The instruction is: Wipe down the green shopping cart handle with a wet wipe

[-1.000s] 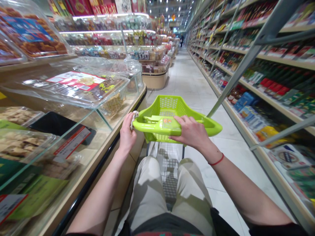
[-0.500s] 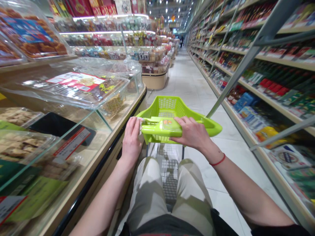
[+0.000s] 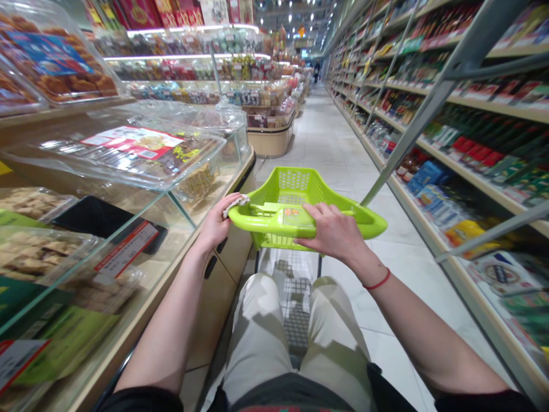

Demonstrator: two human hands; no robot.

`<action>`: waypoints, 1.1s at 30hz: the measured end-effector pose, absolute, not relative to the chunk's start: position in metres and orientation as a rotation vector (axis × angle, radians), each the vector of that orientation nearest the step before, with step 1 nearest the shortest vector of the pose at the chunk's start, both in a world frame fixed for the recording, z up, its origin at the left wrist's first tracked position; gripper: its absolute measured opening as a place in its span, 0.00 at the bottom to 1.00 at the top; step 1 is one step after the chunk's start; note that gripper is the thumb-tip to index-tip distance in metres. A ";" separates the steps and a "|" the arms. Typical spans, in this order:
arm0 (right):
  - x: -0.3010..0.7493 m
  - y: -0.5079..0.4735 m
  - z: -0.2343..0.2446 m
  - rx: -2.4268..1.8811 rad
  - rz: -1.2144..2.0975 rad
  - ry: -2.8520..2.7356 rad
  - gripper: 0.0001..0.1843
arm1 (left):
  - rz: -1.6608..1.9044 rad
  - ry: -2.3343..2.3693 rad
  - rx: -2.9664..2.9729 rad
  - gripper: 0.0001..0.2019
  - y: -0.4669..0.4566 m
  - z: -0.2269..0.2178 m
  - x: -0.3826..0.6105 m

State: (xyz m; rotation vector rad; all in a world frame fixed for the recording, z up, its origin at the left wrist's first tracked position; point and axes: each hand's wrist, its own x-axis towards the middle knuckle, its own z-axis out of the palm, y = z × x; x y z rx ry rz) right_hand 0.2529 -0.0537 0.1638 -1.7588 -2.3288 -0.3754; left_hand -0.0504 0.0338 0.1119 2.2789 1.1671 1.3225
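A bright green shopping cart [image 3: 274, 230] stands in front of my knees, its perforated basket facing away down the aisle. My right hand [image 3: 337, 232] is closed around the cart's handle, right of the small orange label in the middle. At the handle's rounded left corner is my left hand [image 3: 214, 224], fingers closed on a crumpled white tissue [image 3: 237, 203]. That tissue touches or nearly touches the green rim. Part of it is hidden under my fingers.
Close on the left runs a wooden display counter [image 3: 217, 194] with glass edges and clear boxes of pastries [image 3: 141, 151]. Packed shelves [image 3: 484, 149] line the right side, with a grey metal frame [image 3: 422, 126] before them. The tiled aisle [image 3: 319, 129] stretches ahead; a distant person stands there.
My left hand has slid left along the handle to its outer corner, and more of the white tissue shows. My right hand and the cart have stayed in place.
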 end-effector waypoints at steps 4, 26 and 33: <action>0.251 -0.054 0.164 -1.800 -0.365 -2.319 0.43 | 1.254 1.214 2.372 0.29 0.027 0.115 -0.049; 0.244 -0.056 0.165 -1.816 -0.322 -2.300 0.43 | 1.468 1.544 2.505 0.46 -0.080 0.098 0.039; 0.243 -0.056 0.166 -1.807 -0.342 -2.315 0.42 | 1.391 1.447 2.568 0.44 -0.078 0.105 0.067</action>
